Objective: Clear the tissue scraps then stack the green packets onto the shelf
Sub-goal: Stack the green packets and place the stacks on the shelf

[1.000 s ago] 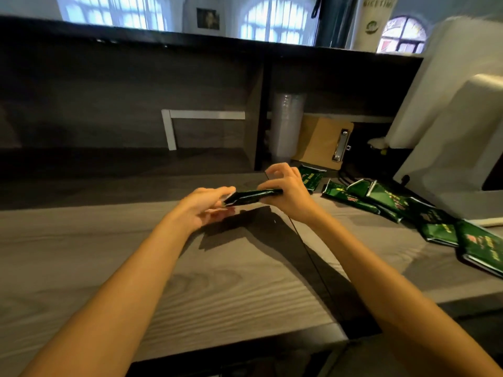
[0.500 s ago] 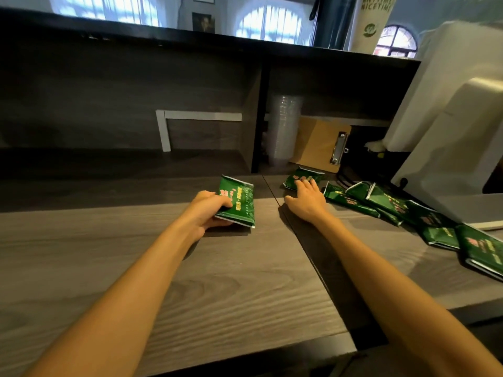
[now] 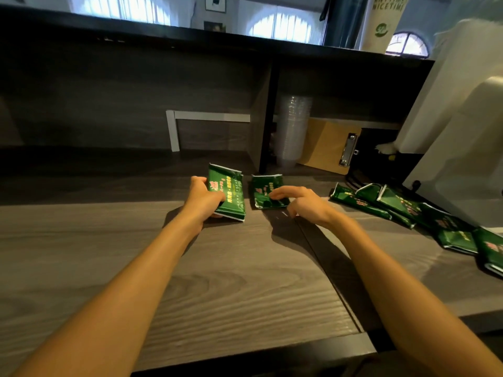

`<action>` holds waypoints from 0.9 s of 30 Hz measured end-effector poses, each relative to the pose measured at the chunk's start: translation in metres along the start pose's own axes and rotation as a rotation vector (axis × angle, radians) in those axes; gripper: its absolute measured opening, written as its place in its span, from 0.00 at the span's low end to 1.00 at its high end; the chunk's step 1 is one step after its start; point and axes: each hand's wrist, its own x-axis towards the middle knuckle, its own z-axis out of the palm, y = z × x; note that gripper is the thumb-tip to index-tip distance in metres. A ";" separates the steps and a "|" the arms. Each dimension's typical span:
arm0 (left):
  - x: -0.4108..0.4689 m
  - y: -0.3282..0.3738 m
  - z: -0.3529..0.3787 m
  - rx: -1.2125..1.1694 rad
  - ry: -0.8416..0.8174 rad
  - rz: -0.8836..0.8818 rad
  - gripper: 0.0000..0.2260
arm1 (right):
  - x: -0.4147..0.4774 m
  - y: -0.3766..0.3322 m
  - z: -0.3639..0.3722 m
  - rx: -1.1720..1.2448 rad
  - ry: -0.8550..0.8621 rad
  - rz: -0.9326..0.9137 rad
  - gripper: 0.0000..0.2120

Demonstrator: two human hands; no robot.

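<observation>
Green packet [image 3: 228,190] near the counter's [image 3: 245,268] far edge: why tilted?

Left hand [image 3: 202,202] pinches it, thumb on top, likely for stacking. Right hand [image 3: 304,204] rests nearly straight fingertips on the next packet [image 3: 265,186], gripping nothing.

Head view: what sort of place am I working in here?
Probably a café or drinks-shop service counter: a stack of clear plastic cups stands in the cubby, a clipboard leans beside it, and a tall cup-like sign reading ANYTIME NICETIME stands beyond the raised ledge.
</observation>
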 end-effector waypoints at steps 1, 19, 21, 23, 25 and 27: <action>0.000 0.000 -0.002 -0.013 0.013 -0.007 0.20 | -0.001 -0.003 0.001 0.061 -0.009 -0.027 0.23; 0.006 -0.015 0.000 0.053 0.140 -0.013 0.19 | 0.009 -0.007 0.017 0.040 0.263 0.288 0.12; 0.009 -0.016 -0.001 0.015 0.162 -0.039 0.22 | 0.006 -0.011 0.014 0.157 0.271 0.305 0.05; 0.013 -0.016 -0.003 -0.053 0.173 -0.068 0.22 | 0.007 -0.008 0.010 0.294 0.317 0.299 0.11; 0.015 -0.016 -0.004 -0.135 0.159 -0.098 0.20 | 0.005 -0.006 0.007 0.418 0.393 0.267 0.14; 0.014 -0.014 -0.003 -0.220 0.129 -0.115 0.18 | 0.002 -0.006 0.005 0.605 0.426 0.212 0.11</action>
